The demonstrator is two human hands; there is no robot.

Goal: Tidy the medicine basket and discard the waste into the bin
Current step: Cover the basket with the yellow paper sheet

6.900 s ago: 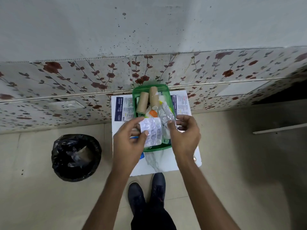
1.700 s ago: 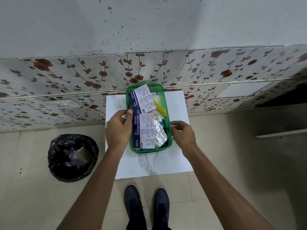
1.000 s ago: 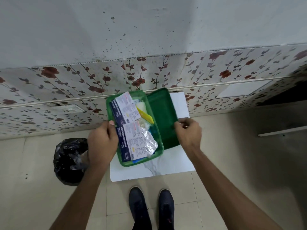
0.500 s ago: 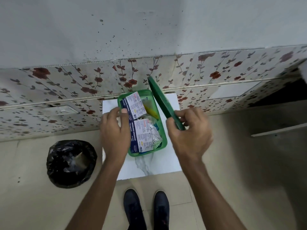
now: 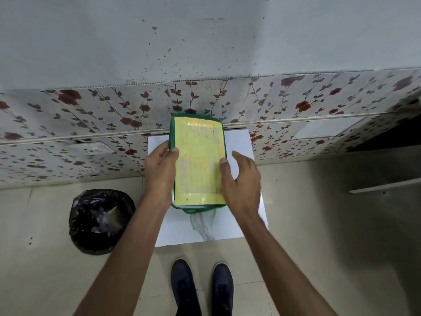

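The green medicine basket (image 5: 191, 210) stands on a white marble-look slab (image 5: 205, 226) against the wall. A green lid (image 5: 197, 159) with a yellow printed label lies flat over it and hides the medicines inside. My left hand (image 5: 160, 172) grips the lid's left edge, thumb on top. My right hand (image 5: 241, 181) rests at the lid's right edge with its thumb pressing on the label and its fingers spread. The round bin (image 5: 101, 221), lined with a black bag, sits on the floor to the left.
A wall of floral tiles (image 5: 91, 124) runs right behind the slab. My two dark shoes (image 5: 201, 286) stand on the beige floor just in front of it. A pale strip (image 5: 385, 188) lies on the floor at the right.
The lid was on edge in my right hand half a second ago; now it lies flat over the basket. My left hand has moved from the boxes to the lid's edge.
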